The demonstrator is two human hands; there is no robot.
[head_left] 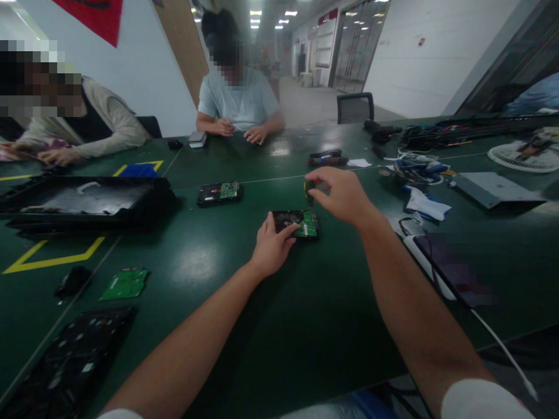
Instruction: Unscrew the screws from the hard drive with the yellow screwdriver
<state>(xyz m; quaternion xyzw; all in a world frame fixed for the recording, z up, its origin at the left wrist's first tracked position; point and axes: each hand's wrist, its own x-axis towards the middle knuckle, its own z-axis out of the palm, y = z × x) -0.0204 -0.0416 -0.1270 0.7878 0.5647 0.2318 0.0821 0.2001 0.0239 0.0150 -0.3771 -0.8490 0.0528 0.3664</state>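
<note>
Drive [311, 224] under left fingers [288, 231], tool [310, 200] between right fingers [322, 173]

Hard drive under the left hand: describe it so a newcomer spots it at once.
On the dark green table, find the camera wearer's left hand near mid-view. The hard drive lies flat beneath it, black at left, green at right. Unlike the similar drive farther off to the left, it has a hand on it.
</note>
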